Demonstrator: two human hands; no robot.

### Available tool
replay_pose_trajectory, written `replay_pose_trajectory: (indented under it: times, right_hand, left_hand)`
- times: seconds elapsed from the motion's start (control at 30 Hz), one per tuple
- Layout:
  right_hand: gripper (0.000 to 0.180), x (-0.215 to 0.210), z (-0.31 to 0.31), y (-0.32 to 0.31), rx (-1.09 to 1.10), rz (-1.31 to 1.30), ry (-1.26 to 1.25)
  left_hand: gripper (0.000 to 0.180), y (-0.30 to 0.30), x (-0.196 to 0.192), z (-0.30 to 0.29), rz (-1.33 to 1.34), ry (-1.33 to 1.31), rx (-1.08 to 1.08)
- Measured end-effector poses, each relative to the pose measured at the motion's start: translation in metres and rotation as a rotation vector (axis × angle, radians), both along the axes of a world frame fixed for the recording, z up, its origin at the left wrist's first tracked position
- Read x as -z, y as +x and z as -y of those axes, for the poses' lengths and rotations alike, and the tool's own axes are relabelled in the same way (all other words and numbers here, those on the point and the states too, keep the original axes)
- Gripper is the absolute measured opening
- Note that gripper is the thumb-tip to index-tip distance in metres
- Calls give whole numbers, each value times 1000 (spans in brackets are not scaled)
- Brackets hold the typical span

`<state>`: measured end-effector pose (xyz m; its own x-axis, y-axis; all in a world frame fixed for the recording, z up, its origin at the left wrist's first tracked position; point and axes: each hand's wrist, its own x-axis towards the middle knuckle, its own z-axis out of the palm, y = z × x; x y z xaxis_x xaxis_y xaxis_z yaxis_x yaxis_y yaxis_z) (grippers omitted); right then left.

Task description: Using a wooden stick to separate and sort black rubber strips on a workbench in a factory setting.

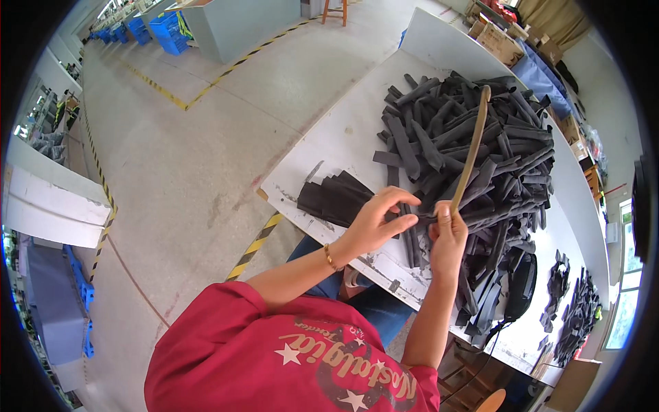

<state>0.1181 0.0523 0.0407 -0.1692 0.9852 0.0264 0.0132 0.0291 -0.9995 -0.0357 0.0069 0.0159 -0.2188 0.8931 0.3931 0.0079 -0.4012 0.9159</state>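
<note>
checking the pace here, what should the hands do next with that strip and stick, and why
Probably push the long tan wooden stick further through the dark grey fabric strip. The left hand pinches the strip's end right at the stick's lower tip, gripped by the right hand, while the heap of dark strips waits on the white table.

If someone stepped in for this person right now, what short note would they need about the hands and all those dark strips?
Left hand: fingers pinching a dark strip at the edge of the pile.
Right hand: closed around the lower end of a long tan stick that slants up over the pile.
Big loose pile of dark strips covers the white table; a small flat stack of dark pieces lies at the table's near-left corner.
Done: only that small stack looks sorted.
Left: most of the pile.
</note>
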Motion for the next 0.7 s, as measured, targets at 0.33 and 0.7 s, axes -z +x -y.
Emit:
replay_pose_trajectory:
  times: [0.33,0.7]
  right_hand:
    - [34,39,23,-3,-11,-117,-37]
    - [40,49,29,1,-38,-133,-111]
  left_hand:
    - [15,17,33,-7,474,-326,212]
    - [20,2,29,-3,417,-470,369]
